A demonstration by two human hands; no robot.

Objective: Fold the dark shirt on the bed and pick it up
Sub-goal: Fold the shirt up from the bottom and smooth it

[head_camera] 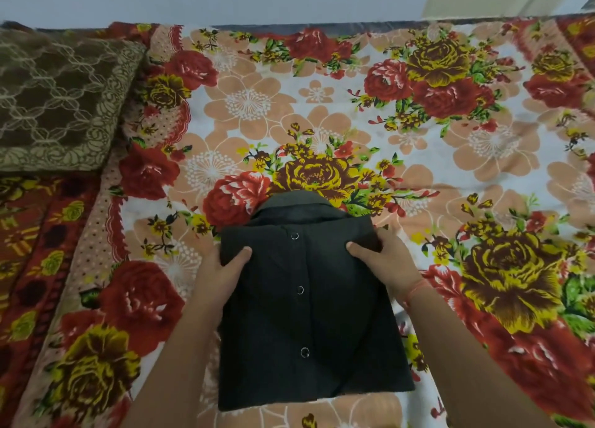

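While its thumb lies flat on the top of the cloth and its fingers tuck out of sight beneath, the left hand point(225, 266) grips the left edge of the dark shirt point(309, 324), and the right hand point(376, 260) grips the right edge in the same way, thumb on top and fingers curled under. A thin reddish thread point(415, 291) circles the right wrist. Between the hands the shirt is folded into a thick, roughly square packet of matte, finely woven charcoal fabric, with three round metal snaps point(300, 290) in a line down its middle and the soft collar point(296, 202) rounded at the far end. It sits over the near middle of the bed point(418, 131); whether it rests on the sheet or is raised off it cannot be told. Smooth printed cloth covers the bed, with large red and yellow roses and peach blossoms on white. At the far left lies a plump brown pillow point(58, 99) with a pale lace-like net pattern, and near it a red patterned blanket point(32, 250).
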